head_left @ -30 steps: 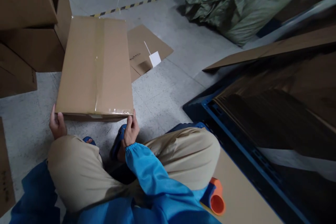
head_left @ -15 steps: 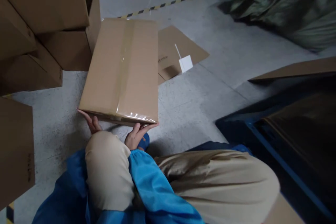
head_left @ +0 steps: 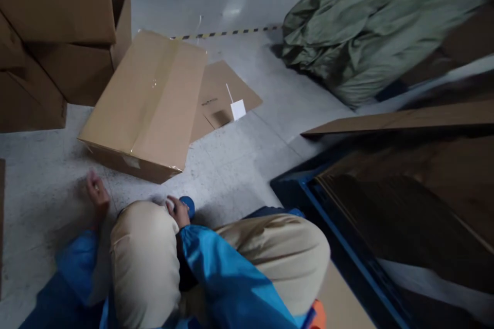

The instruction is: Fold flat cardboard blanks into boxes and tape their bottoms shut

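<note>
A taped cardboard box (head_left: pixel 144 97) lies on the floor in front of my knees, its near end wall facing me. My left hand (head_left: pixel 98 194) is just short of the box's near left corner, apart from it. It is blurred, fingers loosely bent with nothing in them. Beside my raised knee, below the box's near right corner, is my right hand (head_left: pixel 178 211). Its thumb and fingers are apart and hold nothing that I can see.
Open cardboard boxes (head_left: pixel 69 5) stand at the left. A flat cardboard sheet (head_left: pixel 216 87) with a white tag (head_left: pixel 238 109) lies behind the box. Green cloth (head_left: pixel 347 36) is at the back right. A blue pallet (head_left: pixel 293 182) bearing cardboard and an orange object (head_left: pixel 318 315) are on my right.
Both hands have let go of the box's near end and drawn back, the left one out to the left. The box now sits turned, with its near end wall in sight. The view has shifted right.
</note>
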`<state>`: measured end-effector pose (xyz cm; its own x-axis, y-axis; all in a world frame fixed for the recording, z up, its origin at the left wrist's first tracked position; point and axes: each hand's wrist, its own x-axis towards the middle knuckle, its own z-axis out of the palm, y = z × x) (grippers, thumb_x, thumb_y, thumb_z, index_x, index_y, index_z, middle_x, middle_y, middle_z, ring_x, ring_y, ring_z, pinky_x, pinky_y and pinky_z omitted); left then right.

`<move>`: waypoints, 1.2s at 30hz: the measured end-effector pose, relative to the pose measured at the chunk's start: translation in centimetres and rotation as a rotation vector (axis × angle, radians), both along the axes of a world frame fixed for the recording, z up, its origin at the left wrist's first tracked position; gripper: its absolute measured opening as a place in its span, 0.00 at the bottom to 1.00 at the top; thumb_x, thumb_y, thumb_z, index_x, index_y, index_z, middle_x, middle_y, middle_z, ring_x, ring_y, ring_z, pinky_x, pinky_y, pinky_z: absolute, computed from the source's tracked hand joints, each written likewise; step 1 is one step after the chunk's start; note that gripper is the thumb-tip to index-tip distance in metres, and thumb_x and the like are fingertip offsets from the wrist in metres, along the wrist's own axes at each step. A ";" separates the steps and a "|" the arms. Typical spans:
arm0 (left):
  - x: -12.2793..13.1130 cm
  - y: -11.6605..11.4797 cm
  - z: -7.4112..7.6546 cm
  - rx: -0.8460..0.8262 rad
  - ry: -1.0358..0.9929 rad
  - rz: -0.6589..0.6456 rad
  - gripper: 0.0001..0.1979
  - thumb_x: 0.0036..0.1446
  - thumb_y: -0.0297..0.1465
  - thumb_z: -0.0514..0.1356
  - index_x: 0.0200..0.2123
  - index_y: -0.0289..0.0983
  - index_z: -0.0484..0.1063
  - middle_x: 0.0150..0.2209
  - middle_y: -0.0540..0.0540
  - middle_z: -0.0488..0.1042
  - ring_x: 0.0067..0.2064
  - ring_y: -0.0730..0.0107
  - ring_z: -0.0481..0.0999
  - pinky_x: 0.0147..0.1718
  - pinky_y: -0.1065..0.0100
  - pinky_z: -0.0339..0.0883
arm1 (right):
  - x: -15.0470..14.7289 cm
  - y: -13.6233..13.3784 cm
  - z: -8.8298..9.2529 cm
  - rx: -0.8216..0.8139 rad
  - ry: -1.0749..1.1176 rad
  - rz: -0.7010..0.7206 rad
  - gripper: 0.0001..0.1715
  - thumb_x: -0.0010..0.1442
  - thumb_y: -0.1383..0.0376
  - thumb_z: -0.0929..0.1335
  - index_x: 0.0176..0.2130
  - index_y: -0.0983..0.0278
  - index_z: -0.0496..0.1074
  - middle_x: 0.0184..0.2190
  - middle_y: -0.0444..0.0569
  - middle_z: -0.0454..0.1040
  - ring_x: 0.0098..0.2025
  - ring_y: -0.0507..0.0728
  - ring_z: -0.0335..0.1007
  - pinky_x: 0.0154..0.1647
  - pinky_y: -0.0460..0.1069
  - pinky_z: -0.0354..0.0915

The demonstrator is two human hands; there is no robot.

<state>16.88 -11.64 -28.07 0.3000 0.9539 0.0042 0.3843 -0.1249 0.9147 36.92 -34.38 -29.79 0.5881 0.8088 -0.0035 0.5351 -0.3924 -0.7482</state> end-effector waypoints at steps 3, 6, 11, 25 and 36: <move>0.7 4.5 -0.6 0.035 -0.083 0.156 0.32 0.75 0.43 0.39 0.70 0.24 0.46 0.71 0.26 0.45 0.72 0.53 0.46 0.70 0.51 0.38 | 4.2 -0.2 0.6 0.020 -0.031 -0.114 0.42 0.68 0.43 0.56 0.64 0.71 0.63 0.62 0.69 0.67 0.65 0.71 0.63 0.64 0.69 0.61; 1.9 9.1 0.4 0.033 -0.154 0.120 0.35 0.75 0.44 0.32 0.69 0.19 0.47 0.70 0.27 0.50 0.71 0.60 0.52 0.70 0.59 0.42 | 8.5 1.9 3.0 0.136 -0.117 0.045 0.52 0.63 0.41 0.65 0.70 0.72 0.51 0.70 0.69 0.53 0.73 0.69 0.47 0.71 0.66 0.50; 4.7 9.7 -0.2 -0.034 -0.196 0.101 0.42 0.70 0.46 0.20 0.69 0.20 0.47 0.70 0.25 0.51 0.70 0.60 0.55 0.68 0.57 0.50 | 10.8 4.8 3.8 0.188 -0.242 0.226 0.50 0.65 0.41 0.63 0.72 0.63 0.44 0.73 0.62 0.43 0.75 0.66 0.39 0.73 0.65 0.46; 7.4 2.3 -3.8 0.091 0.004 0.112 0.37 0.73 0.35 0.43 0.70 0.15 0.27 0.72 0.29 0.23 0.74 0.61 0.27 0.71 0.60 0.26 | 6.6 2.4 -5.1 -0.198 -0.023 0.111 0.49 0.61 0.46 0.69 0.69 0.66 0.52 0.68 0.70 0.56 0.70 0.72 0.52 0.63 0.75 0.55; 8.4 1.6 -0.7 0.165 -0.168 0.439 0.35 0.73 0.43 0.39 0.74 0.29 0.34 0.74 0.39 0.32 0.74 0.62 0.31 0.72 0.58 0.34 | 7.1 5.9 12.0 0.299 -0.505 0.362 0.29 0.70 0.62 0.62 0.67 0.61 0.60 0.63 0.57 0.69 0.68 0.63 0.59 0.69 0.64 0.54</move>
